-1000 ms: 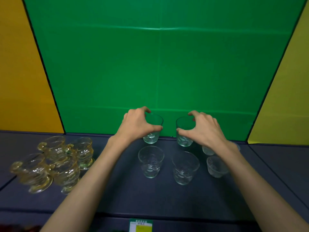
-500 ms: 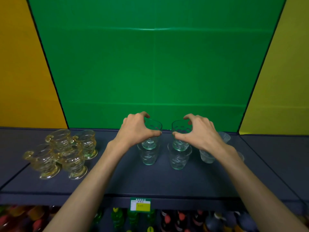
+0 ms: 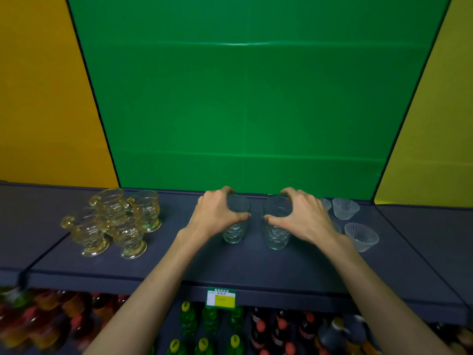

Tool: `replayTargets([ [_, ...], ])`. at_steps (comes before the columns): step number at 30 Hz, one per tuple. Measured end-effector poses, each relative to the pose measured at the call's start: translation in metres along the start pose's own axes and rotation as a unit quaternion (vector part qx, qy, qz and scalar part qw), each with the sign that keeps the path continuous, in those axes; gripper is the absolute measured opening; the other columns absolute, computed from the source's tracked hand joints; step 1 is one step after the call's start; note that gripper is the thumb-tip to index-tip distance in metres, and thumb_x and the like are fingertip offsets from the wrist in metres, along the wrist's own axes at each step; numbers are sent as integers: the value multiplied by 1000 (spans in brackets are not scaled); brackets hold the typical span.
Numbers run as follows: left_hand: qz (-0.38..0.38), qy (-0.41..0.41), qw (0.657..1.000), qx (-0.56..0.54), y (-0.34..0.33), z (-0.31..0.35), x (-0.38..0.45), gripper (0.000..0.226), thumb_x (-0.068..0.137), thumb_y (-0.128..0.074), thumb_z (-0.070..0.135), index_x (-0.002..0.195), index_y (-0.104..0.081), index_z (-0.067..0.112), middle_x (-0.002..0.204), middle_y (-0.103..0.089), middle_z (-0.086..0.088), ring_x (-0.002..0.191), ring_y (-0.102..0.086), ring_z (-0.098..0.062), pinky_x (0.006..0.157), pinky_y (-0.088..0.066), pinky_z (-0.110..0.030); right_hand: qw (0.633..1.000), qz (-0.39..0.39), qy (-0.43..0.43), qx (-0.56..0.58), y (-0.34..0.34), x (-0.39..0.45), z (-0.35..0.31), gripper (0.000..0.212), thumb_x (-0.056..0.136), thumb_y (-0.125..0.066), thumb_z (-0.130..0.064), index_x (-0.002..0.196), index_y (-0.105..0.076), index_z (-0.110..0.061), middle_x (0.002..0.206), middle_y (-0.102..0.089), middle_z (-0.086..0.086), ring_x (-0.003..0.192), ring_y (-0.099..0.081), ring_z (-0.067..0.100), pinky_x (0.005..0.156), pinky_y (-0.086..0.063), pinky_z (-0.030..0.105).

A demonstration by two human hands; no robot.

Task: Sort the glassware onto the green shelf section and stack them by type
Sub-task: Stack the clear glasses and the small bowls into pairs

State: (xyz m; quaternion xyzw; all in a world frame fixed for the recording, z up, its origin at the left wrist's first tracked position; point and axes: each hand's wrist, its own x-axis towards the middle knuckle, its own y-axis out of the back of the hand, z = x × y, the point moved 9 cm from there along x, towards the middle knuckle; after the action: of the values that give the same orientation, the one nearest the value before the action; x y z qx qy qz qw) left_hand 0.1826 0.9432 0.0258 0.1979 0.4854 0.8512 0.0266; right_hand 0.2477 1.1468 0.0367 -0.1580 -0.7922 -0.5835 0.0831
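Observation:
Two stacks of clear dimpled tumblers stand on the dark shelf (image 3: 245, 267) in front of the green back panel (image 3: 245, 111). My left hand (image 3: 217, 213) grips the top of the left tumbler stack (image 3: 234, 233). My right hand (image 3: 303, 217) grips the top of the right tumbler stack (image 3: 276, 237). Each upper glass sits nested inside a lower one. Several amber handled cups (image 3: 112, 224) cluster at the left. Small frosted ribbed bowls (image 3: 361, 237) stand at the right, partly hidden behind my right hand.
An orange panel (image 3: 43, 98) flanks the green one on the left, a yellow panel (image 3: 440, 119) on the right. A price tag (image 3: 221, 297) hangs on the shelf's front edge. Bottles (image 3: 210, 326) fill the shelf below.
Both hands lowered their tumblers into the two front tumblers, making two nested stacks. The camera tilted down, so the lower shelf of bottles came into view.

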Motion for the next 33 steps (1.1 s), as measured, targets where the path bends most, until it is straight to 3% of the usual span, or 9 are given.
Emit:
replayTargets([
  [4,22,-1,1000,3,2,-7,-7,83,67,-76,67,135,-56,25,127,-66,-7,120,-57,-29,93,-51,-40,1000,-4,7,4,-10,-1,3,88,70,-65,-75,139,-48,-23,133,-60,4,118,-59,26,93,-49,40],
  [8,-3,41,996,-81,-11,-21,-15,105,59,-83,67,146,-42,24,141,-57,-2,129,-53,-25,104,-47,-43,999,-7,10,42,-18,-2,4,89,74,-68,-71,144,-42,-23,139,-54,4,126,-52,26,99,-44,39],
  [10,-4,66,986,-152,-18,-28,-21,109,56,-90,59,146,-42,22,139,-58,-2,126,-55,-23,105,-46,-35,996,-17,0,84,-25,-4,6,97,72,-74,-67,148,-35,-23,145,-48,5,131,-48,26,103,-42,42],
  [12,18,90,974,-206,-22,-38,-25,100,55,-95,49,140,-48,21,131,-63,0,117,-59,-17,95,-44,-24,990,-30,-23,136,-36,-7,10,109,66,-82,-61,151,-28,-22,147,-45,5,130,-49,24,105,-44,43],
  [14,37,107,964,-239,-24,-48,-29,91,55,-96,45,132,-54,21,123,-66,5,111,-59,-12,89,-42,-21,976,-33,-57,210,-48,-11,15,112,61,-90,-53,149,-28,-21,140,-51,0,123,-54,17,101,-47,38],
  [20,37,92,954,-283,-26,-75,-33,84,55,-95,48,126,-56,28,115,-66,11,110,-61,-11,90,-47,-26,937,-25,-117,327,-80,-23,15,92,54,-95,-44,129,-44,-24,119,-61,-11,109,-63,13,95,-50,35],
  [25,26,78,950,-300,-24,-92,-45,84,60,-94,42,131,-52,30,114,-64,11,96,-54,6,74,-39,-6,925,-24,-120,359,-97,-35,-4,75,59,-95,-34,121,-53,-24,112,-64,-13,105,-62,5,89,-50,23],
  [28,26,66,951,-303,-20,-97,-50,86,60,-95,42,133,-51,28,114,-63,12,95,-53,10,74,-38,-3,918,-4,-127,376,-103,-42,-12,66,62,-94,-25,116,-55,-26,105,-66,-17,98,-63,-5,83,-53,17],
  [33,33,57,948,-312,-16,-103,-60,86,57,-96,42,130,-52,27,110,-64,18,106,-61,0,88,-48,-16,905,10,-137,402,-109,-50,-14,69,63,-94,-24,120,-55,-19,113,-68,-9,103,-66,2,75,-52,9],
])
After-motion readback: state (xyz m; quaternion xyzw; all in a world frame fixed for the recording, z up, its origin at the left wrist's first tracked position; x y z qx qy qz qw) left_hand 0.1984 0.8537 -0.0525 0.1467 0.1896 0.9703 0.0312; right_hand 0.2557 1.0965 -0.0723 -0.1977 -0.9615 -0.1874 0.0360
